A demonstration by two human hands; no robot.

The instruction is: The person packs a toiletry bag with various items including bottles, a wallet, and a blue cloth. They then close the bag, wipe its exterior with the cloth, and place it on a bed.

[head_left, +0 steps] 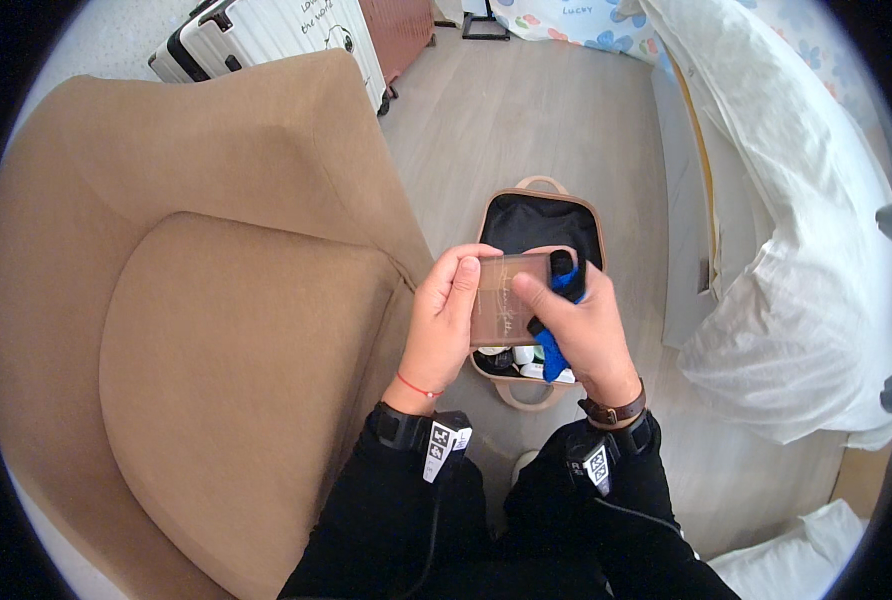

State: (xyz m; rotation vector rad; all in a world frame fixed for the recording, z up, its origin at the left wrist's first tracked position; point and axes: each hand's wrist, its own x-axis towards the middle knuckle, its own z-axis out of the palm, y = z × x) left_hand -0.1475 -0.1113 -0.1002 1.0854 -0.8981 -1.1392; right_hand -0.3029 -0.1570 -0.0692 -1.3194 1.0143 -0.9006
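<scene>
A flat brownish-pink case (495,330), perhaps a makeup palette, bears script writing on its cover. My left hand (450,300) grips its left edge with the thumb on top. My right hand (581,322) holds the right side, its slightly blurred thumb over the cover. In that same hand is a blue and black cloth item (553,356), which hangs down beside the case. Below both hands, a small pink case with a black lining (540,217) lies opened on the floor. White and black small items (525,356) sit in its near half, partly hidden by my hands.
A brown upholstered armchair (251,360) fills the left side. Behind it stand a white suitcase (288,45) and a reddish one (401,34). White sheeting (783,337) drapes down at the right. Another white cloth or bag (791,551) lies at the lower right.
</scene>
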